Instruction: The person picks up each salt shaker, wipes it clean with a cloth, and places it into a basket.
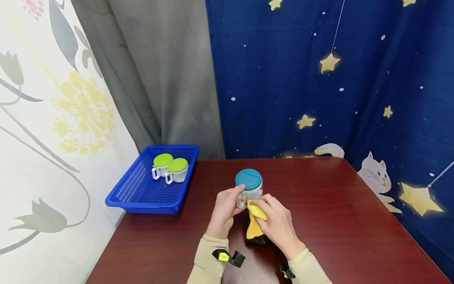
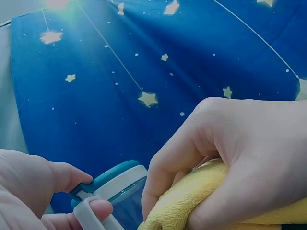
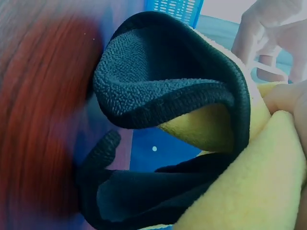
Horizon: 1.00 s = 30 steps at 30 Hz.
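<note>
My left hand (image 1: 222,211) holds a clear seasoning jar (image 1: 253,194) by its white handle (image 2: 86,215), above the near middle of the table. The jar's teal lid (image 1: 249,179) is closed, and the left thumb lies on the lid's edge. A yellow cloth (image 1: 253,228) with a dark grey underside (image 3: 158,57) is bunched in my right hand (image 1: 279,223). That hand has the cloth up against the jar's lower side, hiding part of the jar. Loose folds of cloth hang below the right fingers, as the right wrist view shows.
To the left on the dark red table (image 1: 319,205) stands a blue perforated basket (image 1: 142,207). Two similar jars with green lids, one behind (image 1: 163,159) and one in front (image 1: 177,165), sit inside it. Curtains border the table at the back and sides.
</note>
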Tool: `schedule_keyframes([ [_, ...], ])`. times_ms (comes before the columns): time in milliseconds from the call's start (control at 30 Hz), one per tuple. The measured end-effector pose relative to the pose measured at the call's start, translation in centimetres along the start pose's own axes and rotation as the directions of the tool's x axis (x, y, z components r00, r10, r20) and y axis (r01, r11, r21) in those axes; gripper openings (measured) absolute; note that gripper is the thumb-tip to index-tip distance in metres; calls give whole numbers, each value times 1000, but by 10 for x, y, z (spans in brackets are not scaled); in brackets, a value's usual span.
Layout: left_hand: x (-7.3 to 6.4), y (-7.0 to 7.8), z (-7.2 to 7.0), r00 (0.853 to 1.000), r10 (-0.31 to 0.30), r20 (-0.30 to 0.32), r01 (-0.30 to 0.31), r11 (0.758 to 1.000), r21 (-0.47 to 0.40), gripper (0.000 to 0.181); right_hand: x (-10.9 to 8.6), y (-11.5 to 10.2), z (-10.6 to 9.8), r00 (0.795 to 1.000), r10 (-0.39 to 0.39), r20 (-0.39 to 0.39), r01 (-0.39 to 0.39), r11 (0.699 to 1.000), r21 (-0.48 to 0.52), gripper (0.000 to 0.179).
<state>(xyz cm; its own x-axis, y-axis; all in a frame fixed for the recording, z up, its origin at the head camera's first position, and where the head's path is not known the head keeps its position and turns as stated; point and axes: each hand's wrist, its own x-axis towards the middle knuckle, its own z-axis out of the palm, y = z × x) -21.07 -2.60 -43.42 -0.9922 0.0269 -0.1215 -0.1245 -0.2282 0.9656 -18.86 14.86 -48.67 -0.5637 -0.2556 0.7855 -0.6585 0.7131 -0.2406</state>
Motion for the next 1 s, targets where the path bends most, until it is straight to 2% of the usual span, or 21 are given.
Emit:
schedule_keyframes([
  [167,-3,1,-1,1000,-4,-6,4,1000,-9,41,-1,0,2,1000,0,-8,0,1000,12,32],
  [300,-5,-1,-3,1000,-9,-12,9,1000,16,43,-4,0,3,1000,-6,-10,7,1000,28,34],
  [567,-9,-1,-5,1000,19,-24,-18,999,41,41,1,-2,-1,999,-26,-22,27,998,51,32],
  [667,-9,-1,-5,999,35,-19,-33,997,70,42,7,-4,-8,998,-33,-56,37,996,79,35],
  [800,-9,-1,-5,998,63,-4,-62,991,116,45,21,-6,-20,988,-47,-149,63,993,103,35],
  [900,-10,-1,-5,998,61,6,-61,990,127,45,30,-7,-27,978,-52,-203,73,993,96,34],
  [1000,-12,-2,-5,999,49,16,-51,989,136,45,33,-8,-31,975,-48,-215,70,993,93,35],
])
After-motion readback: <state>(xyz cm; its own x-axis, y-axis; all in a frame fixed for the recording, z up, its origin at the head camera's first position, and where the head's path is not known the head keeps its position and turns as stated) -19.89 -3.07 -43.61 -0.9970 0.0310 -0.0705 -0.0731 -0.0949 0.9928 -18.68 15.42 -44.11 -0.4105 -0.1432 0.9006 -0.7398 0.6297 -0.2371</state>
